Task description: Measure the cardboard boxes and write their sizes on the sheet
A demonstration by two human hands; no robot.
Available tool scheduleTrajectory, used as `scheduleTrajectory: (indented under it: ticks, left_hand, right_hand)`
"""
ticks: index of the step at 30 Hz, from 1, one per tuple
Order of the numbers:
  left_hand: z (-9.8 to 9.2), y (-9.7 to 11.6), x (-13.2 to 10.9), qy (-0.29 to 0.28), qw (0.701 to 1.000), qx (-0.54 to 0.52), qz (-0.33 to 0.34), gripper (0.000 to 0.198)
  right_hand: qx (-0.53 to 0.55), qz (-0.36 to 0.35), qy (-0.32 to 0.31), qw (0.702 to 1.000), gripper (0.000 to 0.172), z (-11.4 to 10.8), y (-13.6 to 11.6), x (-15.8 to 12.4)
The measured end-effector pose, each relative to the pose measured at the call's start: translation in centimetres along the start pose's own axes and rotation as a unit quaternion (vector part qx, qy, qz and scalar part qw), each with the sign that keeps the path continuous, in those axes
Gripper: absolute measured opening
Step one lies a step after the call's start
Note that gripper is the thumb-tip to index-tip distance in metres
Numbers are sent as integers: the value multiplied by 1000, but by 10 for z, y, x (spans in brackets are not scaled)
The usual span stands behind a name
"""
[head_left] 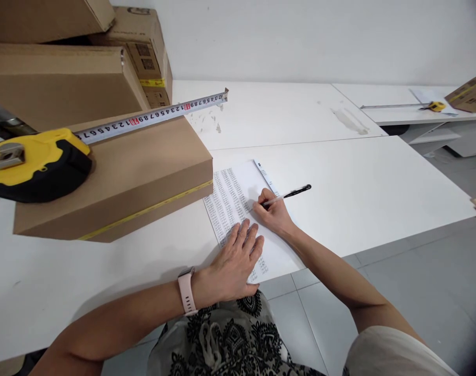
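Note:
A printed sheet of paper [238, 194] with columns of small figures lies on the white table [359, 183]. My left hand [234, 261] rests flat on the sheet's lower part, fingers stretched out, a pink watch on the wrist. My right hand [272, 211] is closed around a pen [290, 194] with a black cap end, its tip down on the paper. A yellow and black tape measure [34, 164] sits on a flat cardboard box [144, 167], its blade [152, 116] drawn out along the box's top.
More cardboard boxes [66, 73] are stacked at the back left against the white wall. A second table at the far right bears another yellow tape measure [436, 106], papers and a small box [471, 94]. Grey tiled floor lies below.

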State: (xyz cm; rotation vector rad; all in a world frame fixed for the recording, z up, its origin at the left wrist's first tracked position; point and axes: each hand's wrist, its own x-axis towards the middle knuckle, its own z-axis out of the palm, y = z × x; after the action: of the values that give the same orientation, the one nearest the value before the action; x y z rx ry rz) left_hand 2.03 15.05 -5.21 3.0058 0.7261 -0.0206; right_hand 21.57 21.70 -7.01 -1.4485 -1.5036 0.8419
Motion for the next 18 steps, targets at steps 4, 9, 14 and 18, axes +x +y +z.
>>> scheduleTrajectory:
  ticks: [4, 9, 14, 18]
  left_hand:
    - [-3, 0, 0, -9, 1000, 1, 0, 106]
    - [-4, 0, 1, -16, 1000, 1, -2, 106]
    - [-2, 0, 1, -15, 1000, -1, -2, 106]
    - [-2, 0, 1, -12, 1000, 1, -3, 106]
  right_hand:
    - [0, -4, -3, 1000, 24, 0, 2, 0]
    - [3, 0, -8, 1000, 24, 0, 4, 0]
    - [6, 0, -8, 1000, 23, 0, 3, 0]
    - [7, 0, -10, 1000, 23, 0, 3, 0]
